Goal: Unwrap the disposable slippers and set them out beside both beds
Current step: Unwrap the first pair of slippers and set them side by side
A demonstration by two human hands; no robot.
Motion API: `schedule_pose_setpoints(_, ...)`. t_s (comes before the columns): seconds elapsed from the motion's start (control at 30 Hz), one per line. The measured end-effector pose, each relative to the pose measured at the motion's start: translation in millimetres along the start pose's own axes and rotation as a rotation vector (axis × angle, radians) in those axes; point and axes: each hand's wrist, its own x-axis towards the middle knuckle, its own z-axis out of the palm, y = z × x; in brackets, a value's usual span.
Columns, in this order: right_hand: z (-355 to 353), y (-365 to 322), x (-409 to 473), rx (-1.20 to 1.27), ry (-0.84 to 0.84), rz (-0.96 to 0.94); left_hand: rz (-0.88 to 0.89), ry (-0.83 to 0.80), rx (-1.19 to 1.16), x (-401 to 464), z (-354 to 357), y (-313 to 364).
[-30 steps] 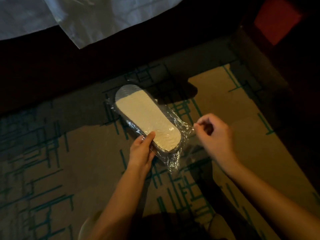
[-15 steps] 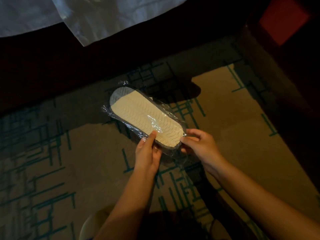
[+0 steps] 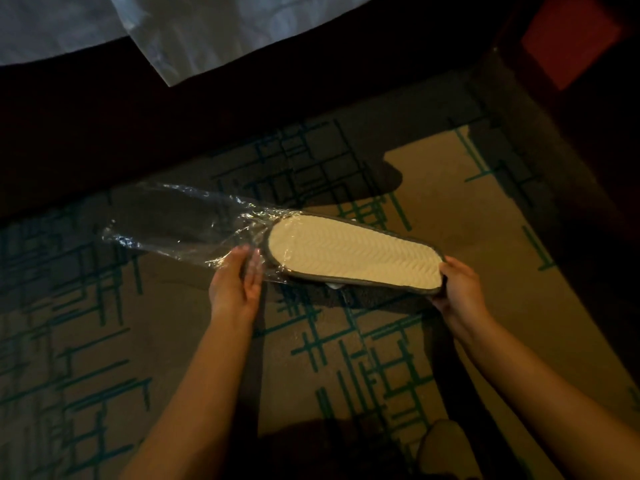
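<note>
slippers (image 3: 353, 259) drawn mostly out of wrapper (image 3: 180, 226), hands spread apart

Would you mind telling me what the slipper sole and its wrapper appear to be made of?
Slipper sole: probably foam or soft rubber, matte cream, with a pressed chevron tread. Wrapper: thin clear plastic film, glossy, crinkled, the carpet showing through it.

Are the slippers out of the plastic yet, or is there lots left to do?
Nearly out. The slippers, soles up, are mostly clear of the clear plastic wrapper; only the toe end sits under its mouth. The right hand grips the heel end, the left hand pinches the wrapper. Left to do: slide them free, separate the pair, set them on the carpet by the bed.
</note>
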Motion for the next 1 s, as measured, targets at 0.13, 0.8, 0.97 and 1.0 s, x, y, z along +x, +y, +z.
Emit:
schedule_pose_setpoints(0.13, -10, -5, 6, 0.051, 0.062, 0.009, 0.001, 0.178, 0.139, 11, -23, 9)
schedule_pose_setpoints(0.8, 25, 19, -2, 0.135, -0.169, 0.092, 0.619, -0.051, 1.986, -20, -82, -56)
schedule_pose_setpoints(0.97, 31, 24, -5, 0.155, -0.221, 0.131, 0.565, 0.032, 2.040, 0, -107, -16)
schedule_pose_setpoints(1.0, 33, 24, -5, 0.155, -0.224, 0.131, 0.541, 0.040, 2.061, 3, -113, -8)
